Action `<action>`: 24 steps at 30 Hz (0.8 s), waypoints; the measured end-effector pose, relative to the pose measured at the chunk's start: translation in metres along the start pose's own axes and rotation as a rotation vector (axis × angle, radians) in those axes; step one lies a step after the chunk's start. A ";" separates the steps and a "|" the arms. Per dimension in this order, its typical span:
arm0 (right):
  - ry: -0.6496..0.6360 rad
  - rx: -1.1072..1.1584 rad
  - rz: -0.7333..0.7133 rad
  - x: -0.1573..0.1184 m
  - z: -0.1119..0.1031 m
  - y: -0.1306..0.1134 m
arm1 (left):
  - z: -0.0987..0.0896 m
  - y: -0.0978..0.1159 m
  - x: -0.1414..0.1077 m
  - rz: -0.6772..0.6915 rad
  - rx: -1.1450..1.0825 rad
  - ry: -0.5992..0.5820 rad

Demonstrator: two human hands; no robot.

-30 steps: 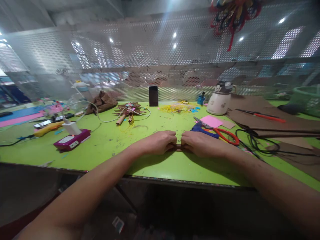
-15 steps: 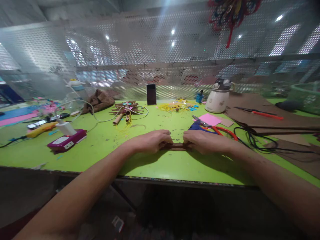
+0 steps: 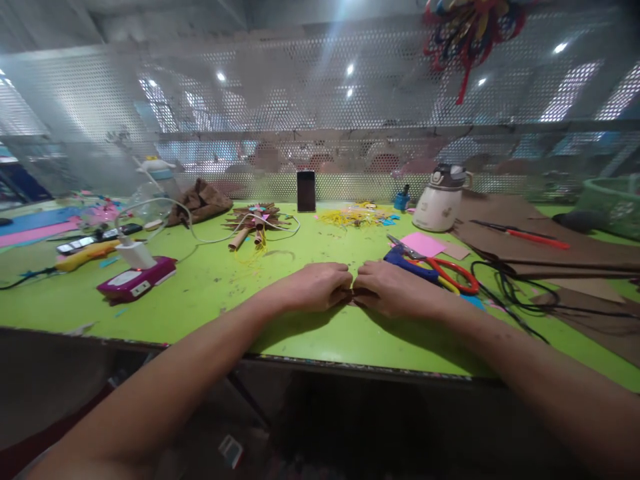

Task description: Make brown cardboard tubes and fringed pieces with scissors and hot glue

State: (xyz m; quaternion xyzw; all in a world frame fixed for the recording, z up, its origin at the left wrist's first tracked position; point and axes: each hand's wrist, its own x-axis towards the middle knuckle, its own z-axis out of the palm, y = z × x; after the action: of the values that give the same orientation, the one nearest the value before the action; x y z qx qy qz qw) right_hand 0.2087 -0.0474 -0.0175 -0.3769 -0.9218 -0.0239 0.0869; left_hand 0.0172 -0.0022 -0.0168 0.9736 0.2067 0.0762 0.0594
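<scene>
My left hand (image 3: 320,287) and my right hand (image 3: 386,288) meet low over the green table, knuckles up and almost touching. Both are closed on a narrow folded brown paper strip (image 3: 353,296), of which only a sliver shows between the fingertips. My fingers and palms hide the rest. Just beyond my right hand lie scissors with orange handles (image 3: 456,277) and a blue-handled tool (image 3: 411,264), partly overlapping. A pink paper square (image 3: 424,245) is behind them.
A purple power adapter (image 3: 137,280) with a white charger and a yellow glue gun (image 3: 87,256) sit left. A phone (image 3: 306,192) stands at the back, a brown paper craft (image 3: 255,223) left of it. Right are a white flask (image 3: 439,200), brown paper sheets (image 3: 505,243) and a black cord (image 3: 505,280).
My two hands have come together along the paper strip, covering the length that showed between them. The view has shifted slightly.
</scene>
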 end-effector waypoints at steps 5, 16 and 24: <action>0.030 0.036 -0.006 0.004 0.008 0.000 | 0.000 -0.001 -0.002 0.027 -0.050 -0.013; -0.064 0.092 -0.001 -0.014 0.004 0.016 | -0.023 0.003 -0.017 -0.028 0.024 -0.181; -0.117 0.118 -0.002 -0.022 -0.007 0.017 | -0.025 0.000 -0.017 0.003 0.041 -0.186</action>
State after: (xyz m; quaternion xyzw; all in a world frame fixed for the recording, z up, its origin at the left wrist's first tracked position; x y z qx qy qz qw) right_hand 0.2371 -0.0512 -0.0147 -0.3710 -0.9255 0.0524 0.0547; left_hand -0.0025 -0.0070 0.0060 0.9779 0.2001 -0.0189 0.0581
